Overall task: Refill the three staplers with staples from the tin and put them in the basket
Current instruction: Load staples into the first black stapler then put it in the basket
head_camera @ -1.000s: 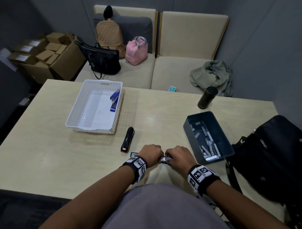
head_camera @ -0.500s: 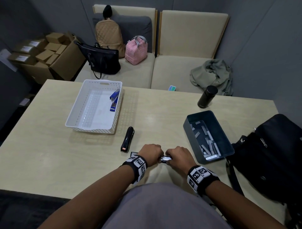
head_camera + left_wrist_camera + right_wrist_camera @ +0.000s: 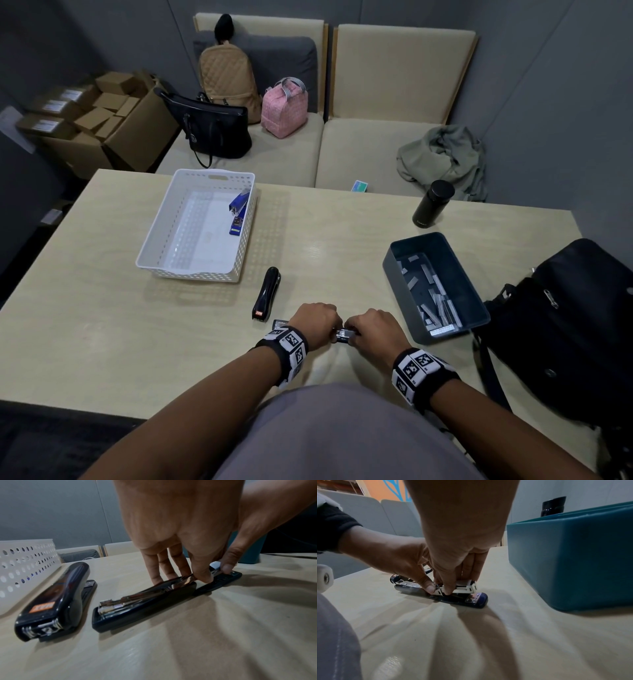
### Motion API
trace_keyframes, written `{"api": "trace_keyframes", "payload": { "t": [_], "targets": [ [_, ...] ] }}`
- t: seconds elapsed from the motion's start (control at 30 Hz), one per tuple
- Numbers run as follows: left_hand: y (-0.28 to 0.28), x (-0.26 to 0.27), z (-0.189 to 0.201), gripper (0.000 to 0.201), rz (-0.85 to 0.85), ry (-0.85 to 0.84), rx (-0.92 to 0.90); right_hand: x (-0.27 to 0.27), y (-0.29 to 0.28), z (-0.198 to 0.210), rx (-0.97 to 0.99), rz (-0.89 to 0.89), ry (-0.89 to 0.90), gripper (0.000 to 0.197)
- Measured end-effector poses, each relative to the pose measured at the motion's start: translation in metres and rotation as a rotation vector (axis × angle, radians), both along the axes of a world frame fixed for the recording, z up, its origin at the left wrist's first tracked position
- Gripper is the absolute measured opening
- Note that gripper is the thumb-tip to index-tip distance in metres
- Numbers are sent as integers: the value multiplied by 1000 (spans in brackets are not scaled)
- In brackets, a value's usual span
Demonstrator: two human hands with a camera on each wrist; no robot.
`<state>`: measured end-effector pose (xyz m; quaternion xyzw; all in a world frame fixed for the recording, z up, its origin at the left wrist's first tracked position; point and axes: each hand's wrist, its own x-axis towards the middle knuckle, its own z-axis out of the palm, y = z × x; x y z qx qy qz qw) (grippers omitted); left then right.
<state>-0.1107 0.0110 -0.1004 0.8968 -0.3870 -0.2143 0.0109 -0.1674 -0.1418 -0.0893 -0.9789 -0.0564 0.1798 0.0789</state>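
Risk one: staple strip cocks in the channel while both hands crowd the opened stapler (image 3: 154,599), which lies unfolded flat near the table's (image 3: 102,342) front edge. Left hand (image 3: 180,534) pinches the hinge area, thumb and fingertips curled onto the metal; right hand (image 3: 462,534) pinches the steel magazine (image 3: 464,588) from above. Whether a strip is already seated I cannot tell. Glossy plastic base on smooth laminate likely skids if pressure goes sideways; spring pusher could snap onto a fingertip. Second black stapler (image 3: 266,294), closed, rounded, glossy, waits just beside the basket (image 3: 161,246), a white perforated plastic tray holding the blue stapler (image 3: 237,214). Tin (image 3: 476,298), dark matte rectangular box, sits right of the hands, loose grey strips jumbled inside, easy to snag.
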Motion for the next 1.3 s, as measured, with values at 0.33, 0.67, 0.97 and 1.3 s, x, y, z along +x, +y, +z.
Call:
{"api": "trace_keyframes", "payload": {
  "t": [0.33, 0.67, 0.97, 1.3],
  "targets": [
    [1, 0, -1, 21, 2, 6, -13, 4, -13, -1, 205, -120, 129, 20],
    [1, 0, -5, 24, 17, 16, -24, 4, -44, -14, 480, -312, 234, 8],
    [1, 0, -4, 22, 3, 9, -13, 13, -38, 1, 961, -583, 181, 15],
    [1, 1, -2, 22, 1, 25, -18, 15, -44, 5, 1055, -757, 124, 17]
  ]
}}
